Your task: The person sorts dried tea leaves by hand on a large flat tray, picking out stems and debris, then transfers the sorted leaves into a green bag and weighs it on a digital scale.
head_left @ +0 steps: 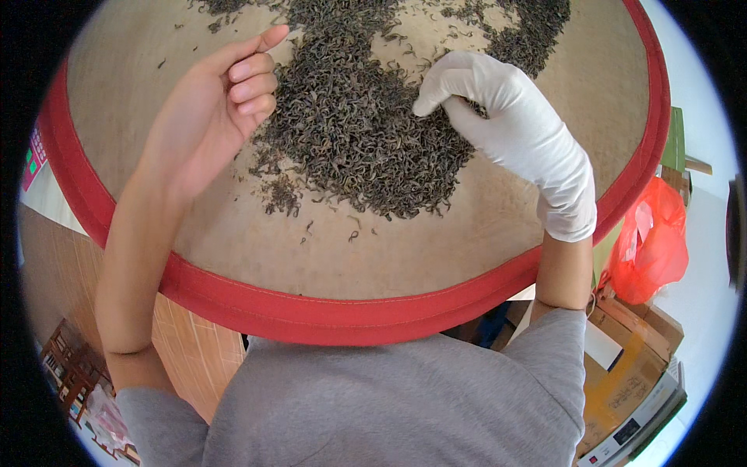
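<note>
My bare left hand (240, 93) is raised over the left side of a pile of dark, twisted dried leaves (366, 156), thumb extended and fingers curled; whatever they may hold is hidden. My white-gloved right hand (490, 109) bends its fingers down at the pile's right side, their tips close to or among the leaves; I cannot make out what is between them. The pile lies on a large round tan tray (350, 272) with a red cloth rim, with loose bits scattered near its lower left and thinner spreads toward the far edge.
A red plastic bag (650, 241) and cardboard boxes (618, 381) stand beyond the tray's right edge, beside a green board (674, 136). Wooden furniture (66, 362) and a pale pink bag (105, 416) are low at the left, on a wood-look floor (198, 358).
</note>
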`<state>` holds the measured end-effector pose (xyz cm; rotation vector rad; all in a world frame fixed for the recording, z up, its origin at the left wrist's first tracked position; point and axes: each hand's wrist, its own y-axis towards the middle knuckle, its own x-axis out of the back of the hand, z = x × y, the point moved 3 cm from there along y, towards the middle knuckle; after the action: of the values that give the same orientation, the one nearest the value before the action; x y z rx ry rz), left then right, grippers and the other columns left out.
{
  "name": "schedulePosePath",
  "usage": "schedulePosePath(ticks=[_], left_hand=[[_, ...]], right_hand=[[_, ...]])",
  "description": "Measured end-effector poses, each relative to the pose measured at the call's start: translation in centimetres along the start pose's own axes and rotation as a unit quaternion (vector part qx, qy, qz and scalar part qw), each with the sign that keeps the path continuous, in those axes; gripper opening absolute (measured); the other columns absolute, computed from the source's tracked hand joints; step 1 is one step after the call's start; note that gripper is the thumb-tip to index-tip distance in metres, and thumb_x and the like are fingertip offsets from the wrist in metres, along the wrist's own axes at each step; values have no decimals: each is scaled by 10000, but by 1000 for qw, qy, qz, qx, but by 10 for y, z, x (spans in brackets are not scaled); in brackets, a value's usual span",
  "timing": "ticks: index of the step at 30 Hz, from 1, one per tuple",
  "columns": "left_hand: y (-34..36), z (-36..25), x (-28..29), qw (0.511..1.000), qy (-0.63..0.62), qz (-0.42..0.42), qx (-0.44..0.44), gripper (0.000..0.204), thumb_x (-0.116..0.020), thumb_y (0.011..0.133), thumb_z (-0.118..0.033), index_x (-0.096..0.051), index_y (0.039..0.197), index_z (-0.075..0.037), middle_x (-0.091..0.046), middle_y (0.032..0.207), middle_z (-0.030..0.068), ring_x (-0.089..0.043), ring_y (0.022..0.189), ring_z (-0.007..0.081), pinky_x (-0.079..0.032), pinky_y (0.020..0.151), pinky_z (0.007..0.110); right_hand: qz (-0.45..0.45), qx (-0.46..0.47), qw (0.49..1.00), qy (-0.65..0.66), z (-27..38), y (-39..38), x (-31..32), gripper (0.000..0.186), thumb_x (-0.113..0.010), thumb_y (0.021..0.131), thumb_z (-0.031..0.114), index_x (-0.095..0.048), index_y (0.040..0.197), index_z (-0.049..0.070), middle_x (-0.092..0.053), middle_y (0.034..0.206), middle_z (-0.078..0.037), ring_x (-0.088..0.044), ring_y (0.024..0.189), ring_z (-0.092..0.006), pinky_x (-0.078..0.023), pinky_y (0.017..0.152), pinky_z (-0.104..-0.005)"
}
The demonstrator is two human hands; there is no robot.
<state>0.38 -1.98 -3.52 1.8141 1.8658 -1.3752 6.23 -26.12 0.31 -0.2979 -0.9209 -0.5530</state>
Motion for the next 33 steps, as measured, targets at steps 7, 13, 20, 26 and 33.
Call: schedulePosePath(ticks=[7,13,20,26,33], left_hand=[[2,1,-3,1000,3,-10,-4,229,-407,1008,-129,-486,1179,2,-314,689,-62,-311,573,36,-307,512,175],[3,0,3,1000,-15,-8,4,234,-403,1006,-122,-480,1188,3,-301,689,-63,-302,572,37,-302,511,177],[1,-2,2,1000,4,13,-9,239,-407,1003,-126,-475,1189,7,-282,695,-60,-294,575,39,-294,512,179],[-2,9,-8,997,78,20,22,287,-410,996,-123,-491,1222,33,-403,739,-47,-400,632,46,-400,587,171],[-4,31,-13,980,105,96,137,408,-346,1011,-259,-498,1226,53,-629,1069,107,-622,999,180,-510,909,271]], right_hand=[[7,149,960,-237,53,7,-67,155,-676,722,233,-582,761,116,-515,741,-44,-551,735,-221,-453,619,-336],[37,105,942,-317,54,8,-78,241,-725,713,297,-587,806,122,-504,795,-33,-524,779,-202,-437,645,-322],[6,106,971,-215,51,9,-72,156,-686,738,226,-580,736,111,-527,720,-51,-564,710,-221,-460,611,-344],[-47,-16,995,83,44,6,-35,93,-686,826,29,-642,907,46,-618,800,-16,-566,671,-97,-467,616,-232],[-175,5,964,201,56,14,-27,104,-668,812,20,-662,914,42,-663,844,-100,-651,756,-239,-522,685,-312]])
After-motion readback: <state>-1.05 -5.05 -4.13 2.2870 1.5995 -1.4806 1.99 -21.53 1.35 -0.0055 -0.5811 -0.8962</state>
